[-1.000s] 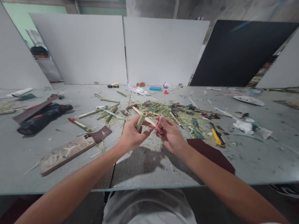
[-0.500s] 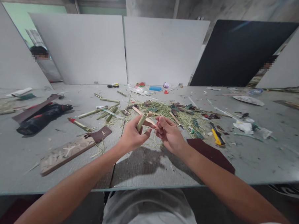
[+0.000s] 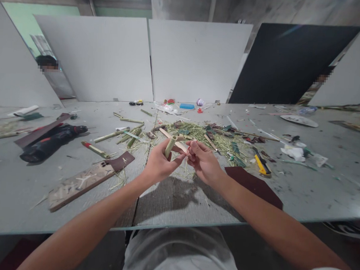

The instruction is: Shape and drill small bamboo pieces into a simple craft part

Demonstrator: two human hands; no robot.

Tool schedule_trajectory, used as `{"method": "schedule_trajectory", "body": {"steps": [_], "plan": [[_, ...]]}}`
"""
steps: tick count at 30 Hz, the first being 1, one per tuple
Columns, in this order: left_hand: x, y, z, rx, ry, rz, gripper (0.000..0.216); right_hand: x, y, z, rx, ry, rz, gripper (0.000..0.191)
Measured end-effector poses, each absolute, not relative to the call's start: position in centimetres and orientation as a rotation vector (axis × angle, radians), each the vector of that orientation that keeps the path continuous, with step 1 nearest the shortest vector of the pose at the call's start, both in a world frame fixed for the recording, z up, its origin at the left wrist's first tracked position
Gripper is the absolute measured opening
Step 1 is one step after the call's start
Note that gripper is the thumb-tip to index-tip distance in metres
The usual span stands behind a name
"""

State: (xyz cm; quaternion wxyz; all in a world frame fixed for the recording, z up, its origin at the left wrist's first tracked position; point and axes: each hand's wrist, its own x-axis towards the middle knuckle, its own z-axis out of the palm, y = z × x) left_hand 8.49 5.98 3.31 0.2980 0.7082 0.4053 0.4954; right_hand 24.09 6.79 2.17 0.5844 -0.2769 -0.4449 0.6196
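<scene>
My left hand [image 3: 158,162] is closed around a short, hollow, pale green bamboo tube [image 3: 170,146], whose open end points up and toward me. Just to its right, my right hand [image 3: 206,162] pinches a thin red thread [image 3: 186,154] between thumb and fingers. The left thumb tip meets the right fingertips at the thread, so both hands touch it there. Fingers hide most of the thread and the tube's lower end. Behind the hands lies a heap of green shavings [image 3: 195,131] with a flat pale wooden stick [image 3: 168,133] on it.
A cordless drill [image 3: 52,143] and a long patterned board [image 3: 82,184] lie on the left. Cut bamboo pieces [image 3: 129,133] are scattered near the heap. To the right are a yellow utility knife [image 3: 261,163] and a dark red sheet [image 3: 253,186]. Upright panels [image 3: 198,60] stand behind the table.
The left thumb has shifted slightly up and closer to the right fingertips, where the red thread is. Both hands otherwise keep their places and holds.
</scene>
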Motion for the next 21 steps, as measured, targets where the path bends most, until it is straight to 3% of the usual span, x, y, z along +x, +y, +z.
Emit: {"method": "schedule_trajectory", "body": {"steps": [6,13,21], "plan": [[8.4,6.3,3.4,1.887,1.078,1.305,0.049,24.0,6.9,2.0,-0.632,-1.009,1.445,0.033],[6.7,8.0,3.7,1.957,1.352,1.158,0.033,24.1,7.1,1.8,-0.597,-0.994,1.455,0.032],[8.1,6.9,3.7,1.772,0.906,1.145,0.048,23.8,6.9,2.1,-0.685,-1.009,1.401,0.037]]}}
